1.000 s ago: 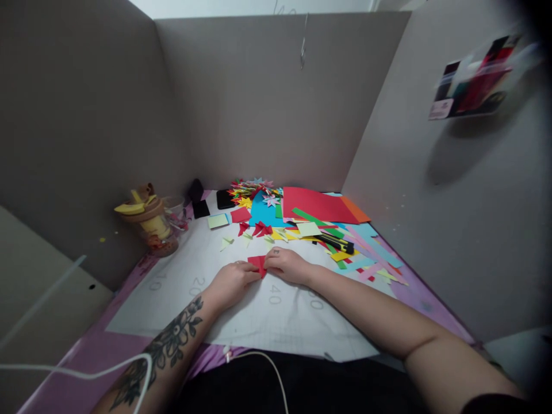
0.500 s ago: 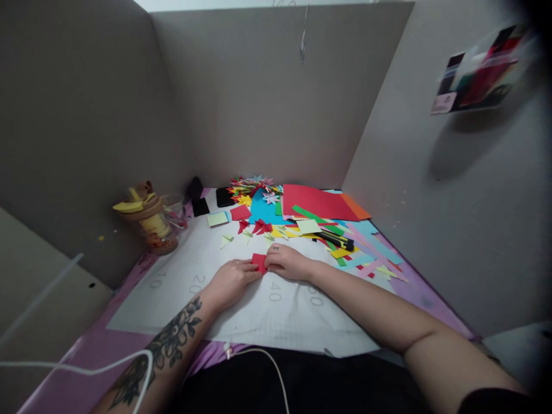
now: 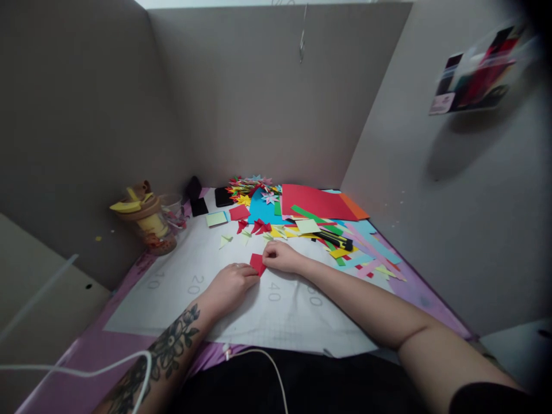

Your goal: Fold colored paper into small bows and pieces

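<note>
A small red folded paper piece [image 3: 257, 264] lies on the white gridded mat [image 3: 181, 287] in front of me. My left hand [image 3: 230, 283] rests on the mat with its fingertips pressed on the piece's lower left edge. My right hand [image 3: 280, 256] is curled, its fingertips pinching the piece's upper right edge. Both hands grip the same red piece. Behind it lie several small folded red [image 3: 261, 226] and pale green [image 3: 225, 240] paper units.
Coloured paper sheets [image 3: 317, 202], scraps and strips [image 3: 371, 260] cover the back right of the desk, with black-and-yellow cutters [image 3: 338, 238] among them. Finished paper stars [image 3: 250, 188] sit at the back. A jar with a yellow lid [image 3: 146, 221] stands left. Grey partition walls enclose the desk.
My right hand moved slightly back and curled tighter on the red piece. The left hand slid a little toward me. The piece looks more compact.
</note>
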Demonstrator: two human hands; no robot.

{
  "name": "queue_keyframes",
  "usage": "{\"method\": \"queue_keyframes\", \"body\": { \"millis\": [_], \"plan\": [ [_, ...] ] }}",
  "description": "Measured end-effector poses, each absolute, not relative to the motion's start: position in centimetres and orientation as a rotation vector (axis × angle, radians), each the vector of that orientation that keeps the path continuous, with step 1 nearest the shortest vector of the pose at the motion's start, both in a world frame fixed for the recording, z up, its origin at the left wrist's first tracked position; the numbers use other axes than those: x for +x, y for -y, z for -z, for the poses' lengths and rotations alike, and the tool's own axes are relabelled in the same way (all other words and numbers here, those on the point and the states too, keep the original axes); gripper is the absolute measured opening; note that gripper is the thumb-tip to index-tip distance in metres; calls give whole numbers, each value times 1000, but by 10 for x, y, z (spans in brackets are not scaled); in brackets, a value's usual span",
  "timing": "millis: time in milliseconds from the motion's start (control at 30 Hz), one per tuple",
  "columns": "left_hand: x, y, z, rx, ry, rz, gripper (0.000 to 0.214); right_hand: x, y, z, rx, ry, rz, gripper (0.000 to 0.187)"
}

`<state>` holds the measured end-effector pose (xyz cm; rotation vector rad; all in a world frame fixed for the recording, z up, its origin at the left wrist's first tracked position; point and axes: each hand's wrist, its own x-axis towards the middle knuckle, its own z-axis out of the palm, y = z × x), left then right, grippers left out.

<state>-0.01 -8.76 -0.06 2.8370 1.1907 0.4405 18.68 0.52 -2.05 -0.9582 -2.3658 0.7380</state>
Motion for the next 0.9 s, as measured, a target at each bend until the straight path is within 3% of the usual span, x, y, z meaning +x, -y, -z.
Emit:
{"method": "queue_keyframes", "body": {
  "millis": [900],
  "plan": [
    [9, 89, 9, 2715, -1356, -391, 30, 178, -2, 27, -1150, 2429, -522, 9]
  ]
}}
